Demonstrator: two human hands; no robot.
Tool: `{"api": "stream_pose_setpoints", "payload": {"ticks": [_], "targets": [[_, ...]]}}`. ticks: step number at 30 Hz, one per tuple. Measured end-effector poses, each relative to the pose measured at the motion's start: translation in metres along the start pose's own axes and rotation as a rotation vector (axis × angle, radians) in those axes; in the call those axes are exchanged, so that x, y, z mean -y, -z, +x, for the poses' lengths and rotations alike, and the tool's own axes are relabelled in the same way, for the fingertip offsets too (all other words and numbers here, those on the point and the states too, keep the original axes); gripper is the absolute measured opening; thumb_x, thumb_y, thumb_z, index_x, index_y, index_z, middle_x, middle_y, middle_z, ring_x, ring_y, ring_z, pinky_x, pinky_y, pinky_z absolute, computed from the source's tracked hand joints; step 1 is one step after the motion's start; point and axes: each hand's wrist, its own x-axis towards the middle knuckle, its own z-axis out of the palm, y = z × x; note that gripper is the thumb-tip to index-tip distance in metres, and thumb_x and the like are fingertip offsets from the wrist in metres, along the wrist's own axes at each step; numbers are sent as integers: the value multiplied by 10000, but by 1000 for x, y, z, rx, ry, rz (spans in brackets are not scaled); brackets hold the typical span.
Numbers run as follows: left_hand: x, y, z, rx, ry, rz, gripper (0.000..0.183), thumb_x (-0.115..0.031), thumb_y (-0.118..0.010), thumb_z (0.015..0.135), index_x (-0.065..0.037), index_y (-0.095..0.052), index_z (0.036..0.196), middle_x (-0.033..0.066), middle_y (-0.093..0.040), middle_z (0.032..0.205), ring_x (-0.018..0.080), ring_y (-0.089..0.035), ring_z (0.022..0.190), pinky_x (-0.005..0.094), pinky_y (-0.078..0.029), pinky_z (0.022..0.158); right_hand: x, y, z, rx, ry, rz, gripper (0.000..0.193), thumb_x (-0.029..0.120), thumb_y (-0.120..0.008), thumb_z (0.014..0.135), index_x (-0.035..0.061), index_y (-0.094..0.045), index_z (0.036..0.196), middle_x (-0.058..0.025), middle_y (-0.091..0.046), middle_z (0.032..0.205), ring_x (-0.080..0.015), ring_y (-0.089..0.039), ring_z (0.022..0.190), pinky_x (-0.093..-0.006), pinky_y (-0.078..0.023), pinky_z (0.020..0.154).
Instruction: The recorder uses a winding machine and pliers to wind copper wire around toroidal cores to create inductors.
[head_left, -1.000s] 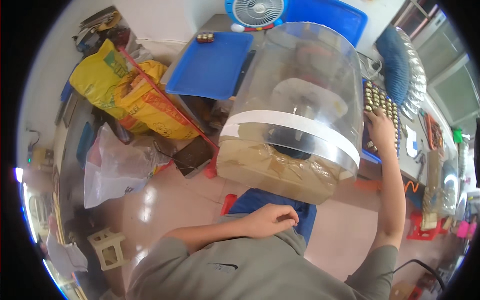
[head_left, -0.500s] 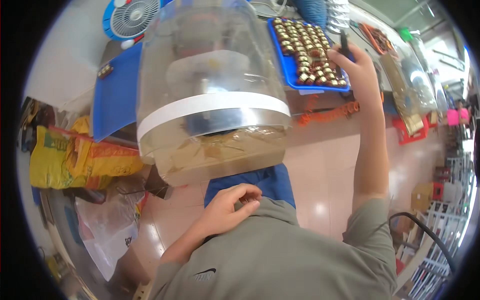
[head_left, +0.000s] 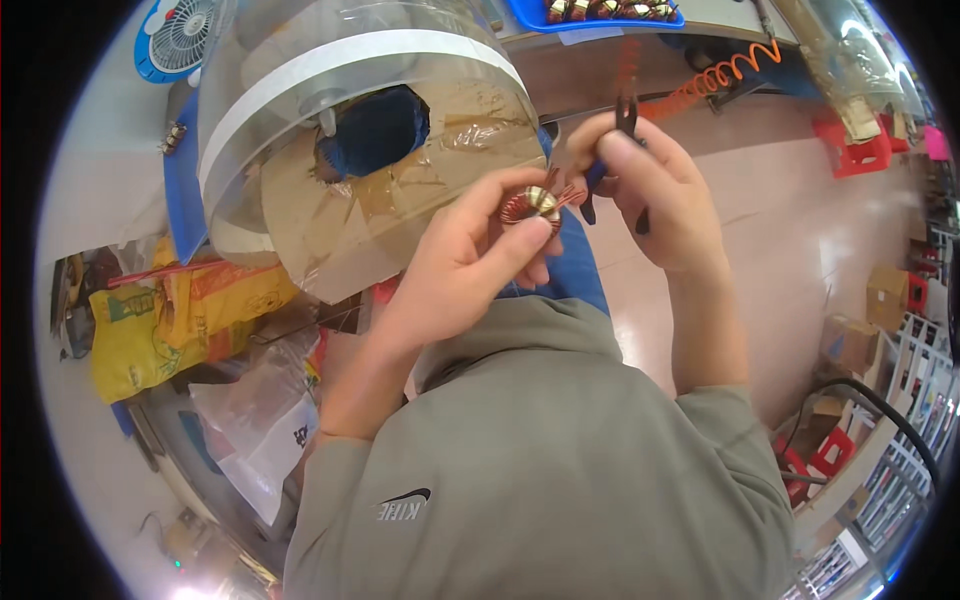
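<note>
My left hand pinches a ring-shaped coil between thumb and fingers, in front of my chest. Reddish copper wire winds round the coil, with a shiny gold-coloured section, and loose wire ends stick out to the right. Close beside it, my right hand grips a small pliers-like tool with black and blue parts. The tool's lower tip is near the wire ends; whether it touches them I cannot tell. My fingers hide its middle.
A clear plastic hood with a white band covers a cardboard base at the upper left. Beyond it stands a blue fan. A blue tray of coils lies at the top edge, above an orange coiled hose. Yellow bags lie at left.
My right hand has come back from the coil tray toward my chest with the tool. My left hand has risen from my lap and now holds a coil. The view has shifted downward.
</note>
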Motion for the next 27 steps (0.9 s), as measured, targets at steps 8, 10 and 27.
{"api": "stream_pose_setpoints", "payload": {"ticks": [8,10,27], "targets": [[17,6,-32,-51,63,-86,350,-191,-556,1059,1,-480,1342,139,-696,985,168,-685,780,285,-559,723,-50,-10,-31,-80,9,261,444,332,-472,1085,-46,-579,1290,-91,-638,1057,-178,-629,926,-364,-540,847],[19,3,-39,-61,52,-78,348,-199,-563,1057,-3,-481,1332,138,-696,994,168,-686,792,285,-559,726,-56,-14,-40,-82,6,191,440,332,-478,1089,-43,-585,1291,-87,-646,1064,-166,-626,921,-339,-535,839],[21,-3,-69,-21,7,131,517,-158,-551,1062,-4,-381,1525,104,-629,1149,148,-642,972,283,-553,832,-64,-46,-60,-41,25,77,213,184,-611,1039,6,-610,1156,-49,-687,974,-108,-614,932,-275,-518,842]]}}
